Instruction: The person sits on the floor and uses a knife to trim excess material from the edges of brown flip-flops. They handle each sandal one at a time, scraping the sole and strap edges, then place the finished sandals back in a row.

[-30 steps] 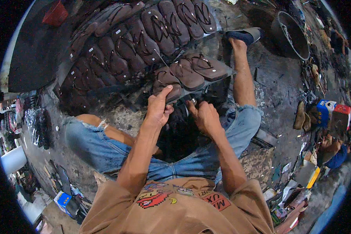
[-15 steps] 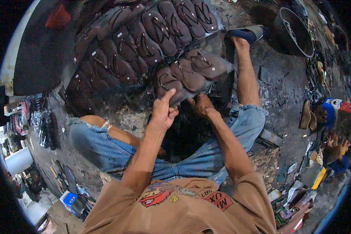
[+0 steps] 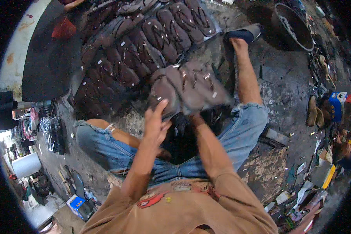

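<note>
Several brown flip-flops lie side by side in a clear plastic pack raised in front of me, slightly blurred. My left hand grips the near left corner of this pack, thumb on top and fingers curled below. Under the near edge of the pack is my right hand; its fingers are hidden beneath. Beyond the pack, rows of similar brown flip-flops with thin straps and small white tags cover the ground.
My bent legs in torn jeans frame the dark space below the pack. A round basin stands at the far right. Brown shoes and a blue box are on the right. A black sheet lies far left.
The pack of flip-flops has come a little nearer and tilted. My right hand has moved left and farther under it. The whole view has shifted slightly.
</note>
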{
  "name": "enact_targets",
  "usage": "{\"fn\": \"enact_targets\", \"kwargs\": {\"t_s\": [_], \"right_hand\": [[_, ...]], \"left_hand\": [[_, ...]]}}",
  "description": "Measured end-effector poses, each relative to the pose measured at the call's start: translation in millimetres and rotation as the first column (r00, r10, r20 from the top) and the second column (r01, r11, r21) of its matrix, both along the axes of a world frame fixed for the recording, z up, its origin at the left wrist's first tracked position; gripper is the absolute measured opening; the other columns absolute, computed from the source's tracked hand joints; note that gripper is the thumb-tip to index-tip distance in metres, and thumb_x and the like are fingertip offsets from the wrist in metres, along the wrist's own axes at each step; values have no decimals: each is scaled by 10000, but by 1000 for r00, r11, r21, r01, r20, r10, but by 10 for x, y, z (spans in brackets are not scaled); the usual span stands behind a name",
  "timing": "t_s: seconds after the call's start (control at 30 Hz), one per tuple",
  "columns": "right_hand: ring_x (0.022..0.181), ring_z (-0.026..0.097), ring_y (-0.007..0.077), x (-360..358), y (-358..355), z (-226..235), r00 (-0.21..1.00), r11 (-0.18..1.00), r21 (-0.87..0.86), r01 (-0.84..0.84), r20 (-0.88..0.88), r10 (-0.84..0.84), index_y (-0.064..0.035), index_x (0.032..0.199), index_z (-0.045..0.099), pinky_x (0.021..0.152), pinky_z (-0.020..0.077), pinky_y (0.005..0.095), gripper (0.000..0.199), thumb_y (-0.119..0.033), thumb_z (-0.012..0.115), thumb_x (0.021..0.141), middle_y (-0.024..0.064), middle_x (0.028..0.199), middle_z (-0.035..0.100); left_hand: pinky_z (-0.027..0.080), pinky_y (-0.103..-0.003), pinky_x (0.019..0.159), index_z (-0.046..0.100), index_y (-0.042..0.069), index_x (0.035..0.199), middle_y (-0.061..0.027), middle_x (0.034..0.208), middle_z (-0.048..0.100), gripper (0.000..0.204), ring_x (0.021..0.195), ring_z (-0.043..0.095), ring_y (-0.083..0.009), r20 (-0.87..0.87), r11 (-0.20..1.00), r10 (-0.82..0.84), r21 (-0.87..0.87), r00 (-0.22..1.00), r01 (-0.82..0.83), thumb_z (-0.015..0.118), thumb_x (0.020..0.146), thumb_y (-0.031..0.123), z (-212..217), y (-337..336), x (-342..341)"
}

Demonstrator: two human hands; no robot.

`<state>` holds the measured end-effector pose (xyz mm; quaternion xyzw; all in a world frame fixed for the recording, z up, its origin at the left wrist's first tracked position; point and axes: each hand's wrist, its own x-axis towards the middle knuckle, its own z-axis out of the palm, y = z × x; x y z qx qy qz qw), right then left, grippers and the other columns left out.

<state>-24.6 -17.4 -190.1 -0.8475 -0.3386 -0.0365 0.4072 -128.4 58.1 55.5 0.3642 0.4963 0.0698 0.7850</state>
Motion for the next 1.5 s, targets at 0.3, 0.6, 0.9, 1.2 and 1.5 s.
{"fn": "enact_targets", "kwargs": {"t_s": [0.3,0.6,0.9,1.2,1.5], "right_hand": [[870,675,314,-107,1238,1192,376,854,435,286,-871,318,-3,1045,674,819,508,455,513,-483,495,1033,169,900,703],[745,635,99,66,-346,3695,737,744,660,105,-554,387,17,1000,716,650,506,286,323,-304,718,965,42,854,720],[664,547,92,-424,-1160,3781,640,891,445,85,-710,294,-53,1116,639,563,438,308,215,-231,541,1044,-17,705,568],[800,637,473,-1281,-2329,3596,506,810,4,-586,-779,370,-37,1118,602,682,485,501,275,-265,583,965,216,814,657],[660,587,459,-1343,-2081,3351,722,856,-60,-514,-568,394,-35,1013,575,592,448,478,335,-365,611,976,207,749,594]], "left_hand": [[598,-398,817,484,-3,1363,-138,1163,671,587,978,707,-262,236,945,-99,327,967,17,736,874,202,1270,-424,-1090],[486,-321,968,485,-28,1398,-111,1208,660,737,1063,645,-188,-239,224,-577,873,780,434,840,827,275,1230,-219,-1137],[536,-266,848,654,18,1246,-26,1091,696,506,948,684,-134,228,972,-209,152,951,177,618,1002,460,1556,141,-692],[581,-304,637,600,48,1244,-58,1013,692,485,752,693,-142,130,998,-32,49,991,26,629,995,464,1471,-17,-1087],[505,-263,891,603,55,1313,1,1158,643,489,1000,611,-79,88,972,-88,224,992,67,631,1006,435,1609,-164,-1034]]}}
